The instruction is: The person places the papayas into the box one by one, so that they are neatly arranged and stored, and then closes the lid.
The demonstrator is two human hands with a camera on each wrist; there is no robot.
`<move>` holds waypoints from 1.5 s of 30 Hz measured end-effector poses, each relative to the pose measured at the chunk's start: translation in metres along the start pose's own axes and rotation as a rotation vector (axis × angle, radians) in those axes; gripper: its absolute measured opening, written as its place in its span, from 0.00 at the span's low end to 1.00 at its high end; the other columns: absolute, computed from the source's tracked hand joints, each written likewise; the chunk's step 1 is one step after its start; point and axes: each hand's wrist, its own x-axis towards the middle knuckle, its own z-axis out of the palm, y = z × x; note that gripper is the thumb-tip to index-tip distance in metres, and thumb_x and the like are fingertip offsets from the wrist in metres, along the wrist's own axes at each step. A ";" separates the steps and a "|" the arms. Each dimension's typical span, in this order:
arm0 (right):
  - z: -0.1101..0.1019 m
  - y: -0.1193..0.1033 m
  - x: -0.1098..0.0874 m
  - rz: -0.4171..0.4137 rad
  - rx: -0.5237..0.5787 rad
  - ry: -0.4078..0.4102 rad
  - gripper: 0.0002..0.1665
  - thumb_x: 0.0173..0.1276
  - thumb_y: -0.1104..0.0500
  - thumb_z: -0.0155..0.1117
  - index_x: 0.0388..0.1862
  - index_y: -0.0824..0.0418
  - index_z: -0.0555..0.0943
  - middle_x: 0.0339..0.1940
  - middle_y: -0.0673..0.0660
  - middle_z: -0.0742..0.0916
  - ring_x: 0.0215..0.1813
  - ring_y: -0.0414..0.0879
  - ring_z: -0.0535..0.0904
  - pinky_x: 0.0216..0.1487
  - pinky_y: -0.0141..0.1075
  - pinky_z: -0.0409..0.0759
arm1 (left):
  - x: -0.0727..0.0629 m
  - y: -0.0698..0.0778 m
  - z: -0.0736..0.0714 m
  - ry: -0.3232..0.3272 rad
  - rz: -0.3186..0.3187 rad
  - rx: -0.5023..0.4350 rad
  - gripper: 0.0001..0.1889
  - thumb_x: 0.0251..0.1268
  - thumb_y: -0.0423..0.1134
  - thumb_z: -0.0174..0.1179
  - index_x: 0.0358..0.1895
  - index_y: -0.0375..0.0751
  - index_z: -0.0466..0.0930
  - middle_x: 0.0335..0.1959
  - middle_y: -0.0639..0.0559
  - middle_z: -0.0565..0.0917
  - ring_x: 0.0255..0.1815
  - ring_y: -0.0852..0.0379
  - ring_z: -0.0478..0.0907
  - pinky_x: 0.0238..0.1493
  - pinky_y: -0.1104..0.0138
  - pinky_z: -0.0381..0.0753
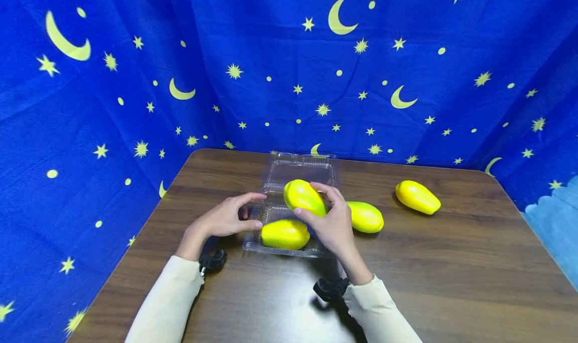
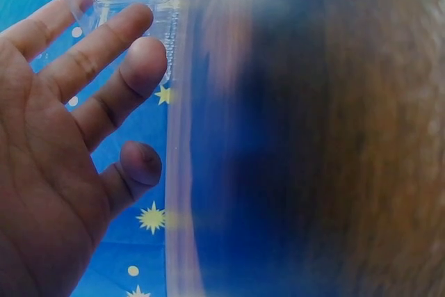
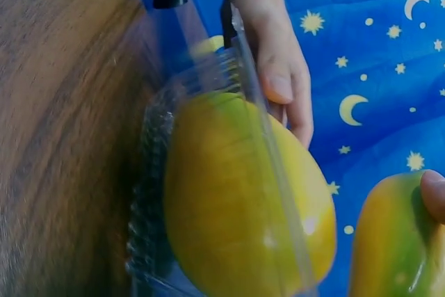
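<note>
A clear plastic clamshell box lies opened on the table, its lid folded back toward the curtain. One yellow papaya rests inside near the front rim; the right wrist view shows it through the transparent wall. Above the box, my right hand grips a second papaya between thumb and fingers; its green-tinged side shows in the right wrist view. At the box's left side is my left hand, fingers apart and holding nothing, thumb tip close to the papaya inside. Spread fingers overlap the plastic in the left wrist view.
Just right of the box lies a third papaya, partly behind my right hand. Another papaya sits farther right on the brown wooden table. A blue curtain with moons and stars hangs along the table's back and left edges.
</note>
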 end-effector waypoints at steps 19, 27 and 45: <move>0.033 0.012 0.004 0.087 -0.085 -0.053 0.37 0.51 0.53 0.84 0.61 0.49 0.81 0.60 0.51 0.85 0.60 0.51 0.80 0.59 0.48 0.77 | 0.000 -0.002 0.005 -0.015 -0.006 -0.015 0.40 0.61 0.64 0.65 0.75 0.61 0.63 0.67 0.57 0.76 0.41 0.56 0.74 0.43 0.62 0.76; 0.040 0.019 0.007 0.116 -0.124 -0.059 0.37 0.52 0.53 0.83 0.63 0.48 0.80 0.63 0.53 0.83 0.62 0.52 0.80 0.60 0.49 0.77 | -0.001 0.000 0.003 -0.013 -0.023 -0.015 0.39 0.61 0.62 0.67 0.74 0.63 0.64 0.66 0.59 0.76 0.41 0.55 0.74 0.42 0.62 0.76; 0.052 0.011 0.013 0.106 -0.162 -0.134 0.36 0.53 0.55 0.82 0.63 0.51 0.80 0.61 0.55 0.84 0.59 0.54 0.81 0.60 0.50 0.77 | -0.001 0.004 0.001 -0.002 -0.019 -0.013 0.40 0.62 0.59 0.68 0.75 0.59 0.62 0.66 0.54 0.78 0.42 0.55 0.75 0.45 0.60 0.75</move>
